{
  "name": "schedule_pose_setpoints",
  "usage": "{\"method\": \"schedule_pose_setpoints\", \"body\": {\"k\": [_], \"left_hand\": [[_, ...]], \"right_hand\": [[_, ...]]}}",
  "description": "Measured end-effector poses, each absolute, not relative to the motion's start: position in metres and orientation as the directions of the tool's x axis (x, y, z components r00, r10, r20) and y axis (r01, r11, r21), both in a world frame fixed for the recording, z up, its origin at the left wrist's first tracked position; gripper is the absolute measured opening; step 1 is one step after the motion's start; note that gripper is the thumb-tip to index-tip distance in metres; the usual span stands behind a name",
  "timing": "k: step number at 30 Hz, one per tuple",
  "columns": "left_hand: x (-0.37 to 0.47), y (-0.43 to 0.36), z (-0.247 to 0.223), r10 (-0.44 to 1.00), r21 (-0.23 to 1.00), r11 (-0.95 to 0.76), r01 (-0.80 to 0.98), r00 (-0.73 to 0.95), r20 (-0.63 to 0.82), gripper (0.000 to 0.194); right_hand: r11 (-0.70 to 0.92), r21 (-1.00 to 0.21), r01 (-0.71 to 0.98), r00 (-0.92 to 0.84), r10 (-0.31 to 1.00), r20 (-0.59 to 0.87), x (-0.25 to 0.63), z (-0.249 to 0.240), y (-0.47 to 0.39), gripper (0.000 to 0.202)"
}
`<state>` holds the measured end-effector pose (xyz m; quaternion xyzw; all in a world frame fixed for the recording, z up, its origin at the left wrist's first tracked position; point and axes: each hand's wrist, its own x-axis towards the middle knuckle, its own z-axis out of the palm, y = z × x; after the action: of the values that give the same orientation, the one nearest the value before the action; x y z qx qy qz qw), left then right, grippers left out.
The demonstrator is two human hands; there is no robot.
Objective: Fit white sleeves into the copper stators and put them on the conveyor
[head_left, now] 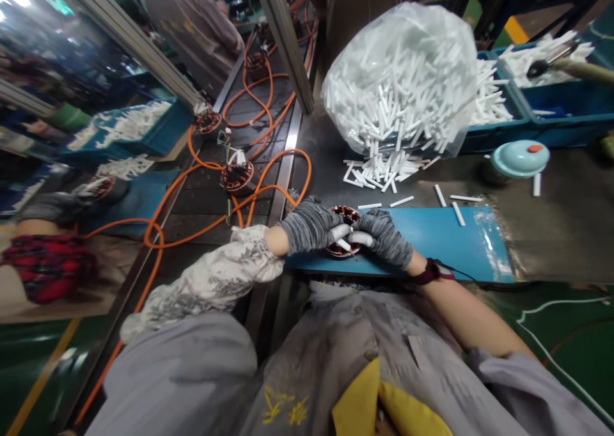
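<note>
A motor stator [346, 214] with copper-coloured windings sits on a blue mat [426, 238] in front of me. My left hand [313, 226], in a grey knit glove with a white-covered thumb, is closed at the stator's left side. Beneath that thumb a short white tube [342, 244] sticks out over the windings, apparently pinched there. From the right, my right hand [387, 236], gloved the same way, is closed with its white-covered thumb close to the tube. What its fingertips grip is hidden. A thin wire end shows below the hands.
Loose white tubes [384, 171] spill from a clear plastic bag [403, 78]; blue bins [566, 100] stand behind. A light-blue lidded container [520, 160] is at right. Left, a conveyor [211, 202] carries stators and orange cables [225, 222]. A co-worker's gloved hand [52, 207] works beyond it.
</note>
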<state>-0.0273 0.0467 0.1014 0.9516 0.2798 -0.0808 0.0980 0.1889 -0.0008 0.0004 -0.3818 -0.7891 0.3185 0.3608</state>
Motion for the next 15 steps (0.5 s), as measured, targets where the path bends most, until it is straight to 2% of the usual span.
{"method": "schedule_pose_setpoints", "body": {"k": [4,8,11,15], "left_hand": [[-0.04,0.056,0.095,0.454,0.399,-0.758,0.515,0.857,-0.244,0.045],[-0.04,0.061,0.097,0.469,0.457,-0.698,0.551,0.834,-0.29,0.04],[-0.028,0.061,0.111,0.506,0.396,-0.666,0.632,0.773,-0.383,0.035],[0.004,0.054,0.132,0.587,0.106,-0.654,0.749,0.59,-0.555,0.037]], "right_hand": [[0.523,-0.813,0.256,-0.508,0.788,0.346,0.202,-0.005,0.003,0.038],[0.541,-0.796,0.271,-0.483,0.792,0.374,0.201,-0.007,0.003,0.038],[0.517,-0.798,0.309,-0.455,0.817,0.353,0.194,-0.005,0.0,0.035],[0.48,-0.809,0.339,-0.413,0.849,0.33,0.189,0.0,-0.007,0.033]]}}
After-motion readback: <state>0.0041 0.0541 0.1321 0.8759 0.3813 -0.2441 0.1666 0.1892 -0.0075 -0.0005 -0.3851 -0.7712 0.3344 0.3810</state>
